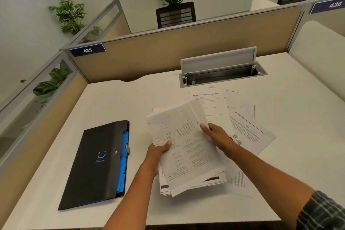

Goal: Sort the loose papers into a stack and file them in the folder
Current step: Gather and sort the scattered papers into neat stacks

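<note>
On the desk (130, 99) a black folder (93, 164) lies closed at left, well apart from loose papers (248, 132) at right. Between them both hands hold a stack (186, 147): left hand (158, 152) grips its left edge, right hand (214, 134) pinches its top sheet.

I see a tilted sheaf of printed papers (184, 147) raised mid-counter, more loose sheets (248, 130) fanned just right (overlapping), black folder (97, 162) flat at left, blue dividers showing
</note>
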`<state>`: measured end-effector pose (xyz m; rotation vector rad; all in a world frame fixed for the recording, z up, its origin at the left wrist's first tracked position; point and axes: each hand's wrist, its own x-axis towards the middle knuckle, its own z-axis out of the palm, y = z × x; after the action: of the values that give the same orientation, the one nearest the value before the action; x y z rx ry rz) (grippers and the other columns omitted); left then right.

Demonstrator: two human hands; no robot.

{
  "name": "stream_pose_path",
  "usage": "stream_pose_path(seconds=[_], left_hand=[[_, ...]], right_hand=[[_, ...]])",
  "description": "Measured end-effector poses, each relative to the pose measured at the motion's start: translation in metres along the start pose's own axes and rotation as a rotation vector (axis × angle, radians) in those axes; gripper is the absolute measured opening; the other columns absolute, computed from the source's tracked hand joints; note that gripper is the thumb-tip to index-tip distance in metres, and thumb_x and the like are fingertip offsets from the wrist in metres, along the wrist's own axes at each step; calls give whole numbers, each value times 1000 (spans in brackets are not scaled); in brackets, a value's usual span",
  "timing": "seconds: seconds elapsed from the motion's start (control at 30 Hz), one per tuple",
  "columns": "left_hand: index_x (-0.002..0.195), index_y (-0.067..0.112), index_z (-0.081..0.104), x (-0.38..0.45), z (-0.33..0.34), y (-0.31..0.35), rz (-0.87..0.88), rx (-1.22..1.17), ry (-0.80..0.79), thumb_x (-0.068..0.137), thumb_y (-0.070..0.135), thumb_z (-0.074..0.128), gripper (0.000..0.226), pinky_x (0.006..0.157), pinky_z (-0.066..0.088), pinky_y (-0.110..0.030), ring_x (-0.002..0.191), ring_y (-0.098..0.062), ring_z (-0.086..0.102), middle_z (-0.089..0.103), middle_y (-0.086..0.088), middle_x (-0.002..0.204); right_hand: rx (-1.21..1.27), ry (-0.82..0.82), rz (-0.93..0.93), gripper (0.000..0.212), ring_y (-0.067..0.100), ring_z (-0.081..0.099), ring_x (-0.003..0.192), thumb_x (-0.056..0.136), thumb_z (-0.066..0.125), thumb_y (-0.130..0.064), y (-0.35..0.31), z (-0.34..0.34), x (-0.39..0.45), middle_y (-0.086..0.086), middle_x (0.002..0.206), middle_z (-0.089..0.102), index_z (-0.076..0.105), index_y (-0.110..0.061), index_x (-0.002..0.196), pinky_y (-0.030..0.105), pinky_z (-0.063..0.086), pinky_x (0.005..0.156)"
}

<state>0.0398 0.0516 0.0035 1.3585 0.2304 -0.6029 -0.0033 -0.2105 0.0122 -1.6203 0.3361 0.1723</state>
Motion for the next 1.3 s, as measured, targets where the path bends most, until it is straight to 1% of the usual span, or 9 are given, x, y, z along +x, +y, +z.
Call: stream_pose_path(seconds=[0.07,0.17,0.33,0.57,0.67,0.8,0.97,1.1,1.3], left_hand=[[127,13,68,-3,-3,-2,7,-16,16,84,16,82,46,93,58,-53,107,-34,73,75,-13,119],[128,13,67,-10,-5,-6,15,-21,34,81,16,84,50,94,57,-56,108,-35,72,74,-14,120],[128,15,67,-24,-6,-13,11,-35,46,80,18,85,52,80,62,-44,105,-32,74,75,-12,119],[128,14,66,-31,-11,-14,2,-51,29,78,16,83,53,81,62,-43,108,-32,73,74,-12,121],[130,11,65,-30,-9,-12,9,-63,48,82,11,80,51,95,57,-55,111,-37,70,74,-15,121],[131,9,64,-31,-7,-16,24,-75,94,87,6,76,45,100,52,-61,114,-40,68,74,-16,121],[130,11,65,-35,-9,-20,24,-65,130,88,6,75,43,98,53,-60,113,-39,69,74,-15,119],[129,11,65,-32,-9,-22,18,-92,130,89,5,74,42,98,53,-62,114,-41,67,73,-16,122],[128,12,66,-34,-8,-27,12,-114,132,88,4,74,41,93,57,-57,111,-40,69,74,-15,119]], right_hand=[[-203,274,36,49,27,72,95,97,56,-60,1,-8,12,6,117,72,69,-16,114,42,63,77],[-636,548,209,70,37,59,118,90,67,-58,7,-28,27,15,138,49,52,-8,137,48,51,92],[-888,549,377,77,38,59,114,83,76,-55,11,-45,36,18,136,46,48,-4,133,45,48,94],[-705,490,407,50,34,64,104,83,74,-27,6,-51,40,14,114,65,51,-5,122,45,54,93],[-847,548,404,72,37,58,117,82,76,-51,11,-46,37,18,131,54,50,-4,130,47,48,99],[-1188,572,308,102,37,56,120,77,58,-84,25,-32,28,19,134,54,42,-4,138,47,45,99],[-963,526,356,117,43,48,134,79,73,-67,20,-24,34,27,150,42,17,3,155,51,42,109],[-674,558,398,97,41,56,127,74,87,-47,13,-27,35,22,137,56,36,0,142,51,47,107],[-476,530,408,59,39,65,108,79,83,-24,12,-36,32,20,121,64,56,2,124,45,57,90]])
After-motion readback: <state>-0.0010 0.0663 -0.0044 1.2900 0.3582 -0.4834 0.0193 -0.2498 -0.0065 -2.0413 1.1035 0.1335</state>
